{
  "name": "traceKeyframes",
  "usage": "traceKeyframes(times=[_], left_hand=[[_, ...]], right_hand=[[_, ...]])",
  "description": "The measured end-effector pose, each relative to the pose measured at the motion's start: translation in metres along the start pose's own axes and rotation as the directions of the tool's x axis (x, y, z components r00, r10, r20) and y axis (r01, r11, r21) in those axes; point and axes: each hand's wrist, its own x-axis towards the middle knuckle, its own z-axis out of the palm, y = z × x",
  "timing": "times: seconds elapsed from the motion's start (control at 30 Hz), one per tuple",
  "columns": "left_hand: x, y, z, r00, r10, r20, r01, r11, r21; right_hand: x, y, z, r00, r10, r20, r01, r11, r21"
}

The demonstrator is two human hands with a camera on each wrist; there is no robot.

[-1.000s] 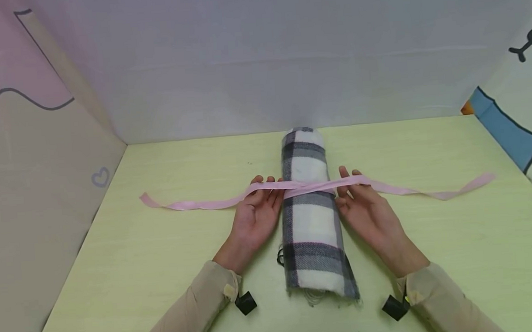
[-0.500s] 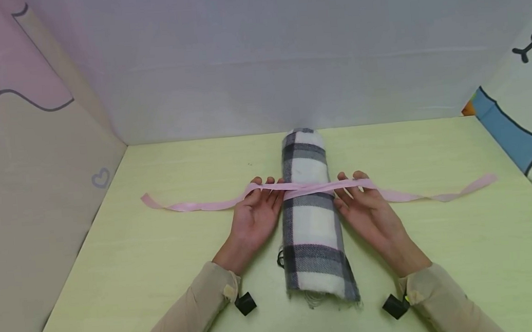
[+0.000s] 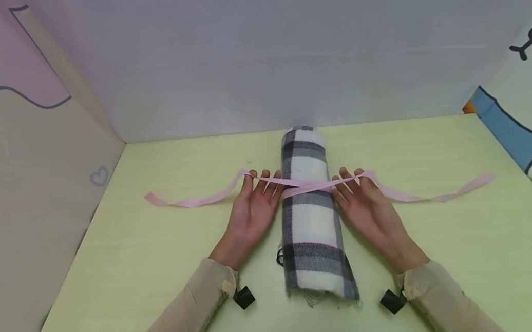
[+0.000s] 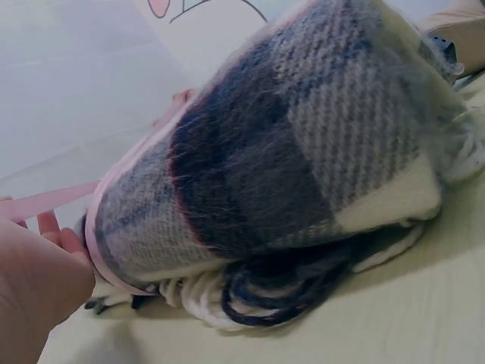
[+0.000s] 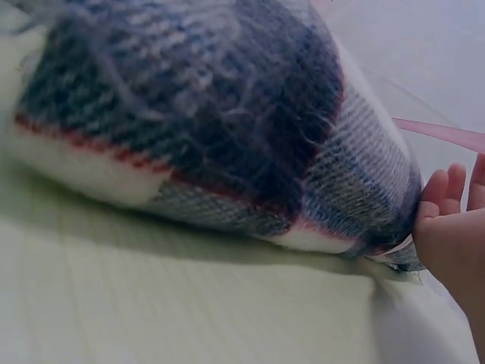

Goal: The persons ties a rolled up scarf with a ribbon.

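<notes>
A rolled plaid scarf [image 3: 313, 219] in white, grey and dark blue lies lengthwise on the table. A pink ribbon [image 3: 304, 188] wraps around its middle, and its two ends cross on top. On the left side, my left hand [image 3: 251, 213], palm up, pinches one ribbon end between thumb and forefinger. My right hand [image 3: 366, 210] pinches the other end close to the scarf's right side. Both hands' other fingers extend beside the roll. In the left wrist view, the ribbon band [image 4: 95, 243] passes down the scarf's side, with dark and white fringe [image 4: 280, 296] below.
The pale yellow-green table [image 3: 187, 295] spreads around the scarf, with a grey wall [image 3: 286, 56] behind it. Printed panels stand at the left and right. The loose ribbon tails stretch out to both sides. A small black camera [image 3: 245, 297] hangs at the left wrist.
My left hand has moved slightly forward and lifted its ribbon end, so that the left stretch slants more steeply. My right hand has brought its thumb onto the ribbon. The scarf stays in place.
</notes>
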Motion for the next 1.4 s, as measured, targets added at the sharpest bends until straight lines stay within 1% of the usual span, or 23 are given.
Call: traceKeyframes(times=[0.17, 0.23, 0.33, 0.43, 0.6, 0.73, 0.8, 0.93, 1.07, 1.23, 1.33, 1.4], left_hand=[[0.007, 0.003, 0.007, 0.995, 0.063, 0.074, -0.067, 0.996, 0.055], [0.01, 0.003, 0.009, 0.992, 0.076, 0.097, -0.083, 0.994, 0.067], [0.014, 0.002, 0.011, 0.99, 0.09, 0.109, -0.099, 0.992, 0.076], [0.018, 0.0, 0.014, 0.988, 0.11, 0.108, -0.118, 0.991, 0.07], [0.027, -0.003, 0.021, 0.984, 0.133, 0.117, -0.134, 0.991, 0.007], [0.031, -0.003, 0.027, 0.984, 0.141, 0.109, -0.14, 0.99, -0.022], [0.032, -0.003, 0.028, 0.985, 0.143, 0.098, -0.141, 0.99, -0.023], [0.032, -0.001, 0.027, 0.987, 0.142, 0.081, -0.143, 0.99, 0.001], [0.031, 0.003, 0.022, 0.987, 0.147, 0.069, -0.15, 0.988, 0.037], [0.029, 0.008, 0.015, 0.989, 0.139, 0.047, -0.142, 0.986, 0.083], [0.027, 0.01, 0.012, 0.991, 0.125, 0.039, -0.128, 0.986, 0.11], [0.026, 0.01, 0.012, 0.992, 0.116, 0.045, -0.121, 0.984, 0.13]], right_hand=[[0.009, 0.0, 0.003, 1.0, -0.004, 0.022, 0.002, 0.995, 0.103], [0.013, 0.0, 0.004, 1.0, -0.011, 0.016, 0.009, 0.992, 0.124], [0.018, 0.002, 0.006, 1.0, -0.028, 0.012, 0.026, 0.99, 0.135], [0.023, 0.003, 0.008, 0.999, -0.048, 0.012, 0.046, 0.989, 0.14], [0.032, 0.005, 0.012, 0.997, -0.078, 0.014, 0.074, 0.981, 0.179], [0.038, 0.007, 0.014, 0.996, -0.089, -0.008, 0.089, 0.973, 0.211], [0.039, 0.007, 0.015, 0.995, -0.096, -0.026, 0.1, 0.973, 0.206], [0.039, 0.005, 0.014, 0.993, -0.107, -0.043, 0.114, 0.975, 0.189], [0.039, 0.002, 0.012, 0.992, -0.118, -0.041, 0.123, 0.976, 0.182], [0.036, -0.003, 0.008, 0.991, -0.125, -0.052, 0.133, 0.976, 0.172], [0.033, -0.005, 0.006, 0.992, -0.112, -0.059, 0.12, 0.978, 0.17], [0.032, -0.006, 0.006, 0.994, -0.092, -0.058, 0.101, 0.981, 0.169]])
